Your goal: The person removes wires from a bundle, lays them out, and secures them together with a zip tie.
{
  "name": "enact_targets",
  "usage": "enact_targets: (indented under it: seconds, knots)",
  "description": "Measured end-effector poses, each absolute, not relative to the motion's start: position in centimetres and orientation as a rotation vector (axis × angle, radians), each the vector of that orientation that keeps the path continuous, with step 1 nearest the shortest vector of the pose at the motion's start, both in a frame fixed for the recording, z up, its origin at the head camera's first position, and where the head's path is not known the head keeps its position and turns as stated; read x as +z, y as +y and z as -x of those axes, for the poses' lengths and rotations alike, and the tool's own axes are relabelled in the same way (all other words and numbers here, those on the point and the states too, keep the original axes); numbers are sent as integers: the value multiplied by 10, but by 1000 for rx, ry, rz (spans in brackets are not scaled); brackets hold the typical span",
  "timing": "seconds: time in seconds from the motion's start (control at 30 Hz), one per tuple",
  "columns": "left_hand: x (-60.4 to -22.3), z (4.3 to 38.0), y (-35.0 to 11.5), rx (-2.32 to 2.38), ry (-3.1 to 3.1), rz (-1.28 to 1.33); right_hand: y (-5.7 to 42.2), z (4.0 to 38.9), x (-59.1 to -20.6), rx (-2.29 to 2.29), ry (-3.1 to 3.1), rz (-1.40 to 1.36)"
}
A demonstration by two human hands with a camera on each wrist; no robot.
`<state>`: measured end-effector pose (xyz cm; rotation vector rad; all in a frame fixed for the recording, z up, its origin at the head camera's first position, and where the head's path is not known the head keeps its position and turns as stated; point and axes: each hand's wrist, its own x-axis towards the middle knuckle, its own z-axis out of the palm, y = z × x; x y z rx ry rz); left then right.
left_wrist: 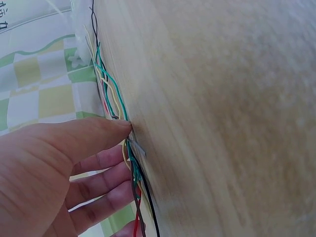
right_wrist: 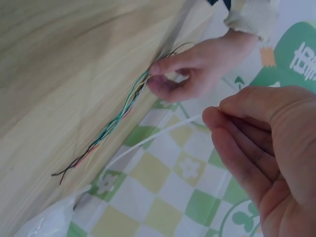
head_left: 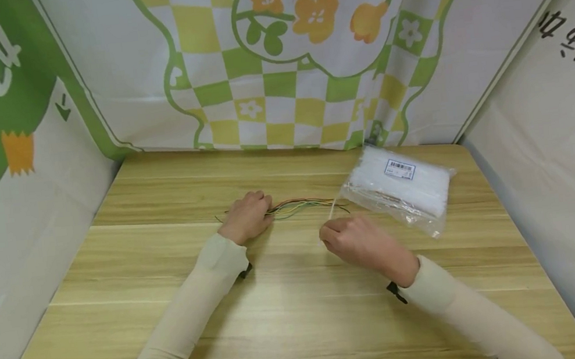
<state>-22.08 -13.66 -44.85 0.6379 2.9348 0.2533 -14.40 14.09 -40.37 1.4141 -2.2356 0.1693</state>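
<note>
A bundle of thin colored wires (head_left: 300, 202), with green, yellow, red and black strands, lies along the table. My left hand (head_left: 248, 216) pinches it near its left end between thumb and fingers; in the left wrist view a short pale strip (left_wrist: 138, 147) pokes out of the bundle just by the thumb. To the right, my right hand (head_left: 360, 245) pinches one end of a white cable tie (right_wrist: 158, 133) between thumb and index finger. The tie's long tail curves away toward the bundle's loose right end.
A clear plastic bag of white cable ties (head_left: 398, 182) with a barcode label lies at the back right of the wooden table (head_left: 302, 318). Printed fabric walls (head_left: 279, 104) enclose the table at the back and both sides.
</note>
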Motion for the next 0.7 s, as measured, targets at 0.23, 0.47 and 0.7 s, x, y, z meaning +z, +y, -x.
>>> enact_targets:
  seconds: [0.23, 0.47, 0.7]
  knots:
    - [-447, 220, -136, 264, 2931, -634, 134, 129, -406, 227, -2230, -1494]
    - [-449, 222, -137, 280, 2919, -634, 125, 120, -410, 358, -2254, -1565]
    - [-446, 222, -136, 267, 2912, -642, 123, 114, -415, 479, -2296, -1673]
